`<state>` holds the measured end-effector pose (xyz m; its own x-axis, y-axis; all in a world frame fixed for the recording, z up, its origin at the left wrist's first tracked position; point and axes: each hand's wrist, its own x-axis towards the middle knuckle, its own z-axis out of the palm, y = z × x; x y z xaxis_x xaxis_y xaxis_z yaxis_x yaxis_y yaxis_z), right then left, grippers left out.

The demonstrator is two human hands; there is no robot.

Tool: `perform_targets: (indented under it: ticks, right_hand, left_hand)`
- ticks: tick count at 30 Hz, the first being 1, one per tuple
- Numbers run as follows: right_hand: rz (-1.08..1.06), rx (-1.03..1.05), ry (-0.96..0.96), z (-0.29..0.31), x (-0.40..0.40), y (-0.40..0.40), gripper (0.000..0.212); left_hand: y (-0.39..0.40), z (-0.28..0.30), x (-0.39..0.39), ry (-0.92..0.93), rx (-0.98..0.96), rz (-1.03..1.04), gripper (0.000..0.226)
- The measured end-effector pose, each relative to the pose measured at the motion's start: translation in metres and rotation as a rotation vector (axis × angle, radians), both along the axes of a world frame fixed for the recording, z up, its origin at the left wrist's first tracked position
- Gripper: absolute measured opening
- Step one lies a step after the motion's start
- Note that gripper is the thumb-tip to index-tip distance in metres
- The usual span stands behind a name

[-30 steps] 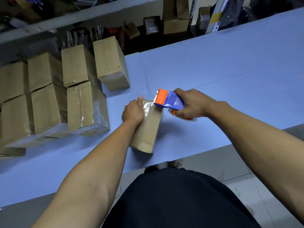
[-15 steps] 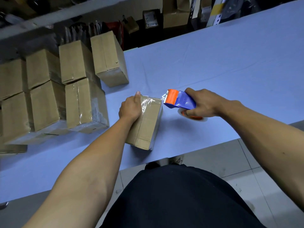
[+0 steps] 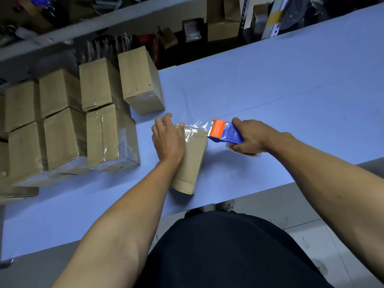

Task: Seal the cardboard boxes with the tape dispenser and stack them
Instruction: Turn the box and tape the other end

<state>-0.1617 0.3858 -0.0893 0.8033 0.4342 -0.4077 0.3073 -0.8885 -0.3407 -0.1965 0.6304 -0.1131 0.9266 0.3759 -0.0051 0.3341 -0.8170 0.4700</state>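
Observation:
A small cardboard box [image 3: 192, 163] lies on the blue table [image 3: 270, 96] in front of me. My left hand [image 3: 169, 140] presses flat on its top, fingers spread over the far end. My right hand [image 3: 252, 136] grips the blue and orange tape dispenser [image 3: 225, 132] just right of the box's far corner. A strip of clear tape [image 3: 197, 126] stretches from the dispenser's orange head across the box's far end. Stacked cardboard boxes [image 3: 108, 134] stand to the left.
One separate box [image 3: 141, 82] stands at the back beside the stacks. Shelves with cartons and clutter [image 3: 222, 19] run behind the table. The table's near edge crosses in front of my dark-clothed body [image 3: 228, 252], with grey floor [image 3: 311, 231] to the right.
My right hand has pulled the dispenser rightward off the box, drawing out tape. My left hand has slid up toward the box's far end and flattened over it.

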Motion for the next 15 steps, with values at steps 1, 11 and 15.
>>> perform_targets:
  ticks: [1, 11, 15]
  right_hand:
    - [-0.001, -0.019, -0.018, 0.001, 0.001, 0.002, 0.042]
    - [0.012, 0.014, -0.015, -0.014, -0.002, 0.014, 0.042]
    - [0.031, 0.047, 0.008, -0.015, -0.004, 0.001, 0.043]
  left_hand:
    - [-0.003, 0.001, -0.001, -0.073, 0.045, -0.067, 0.038]
    - [-0.008, -0.005, -0.006, 0.198, 0.107, -0.630, 0.069]
    - [-0.006, -0.013, -0.007, 0.267, 0.257, -0.797, 0.092]
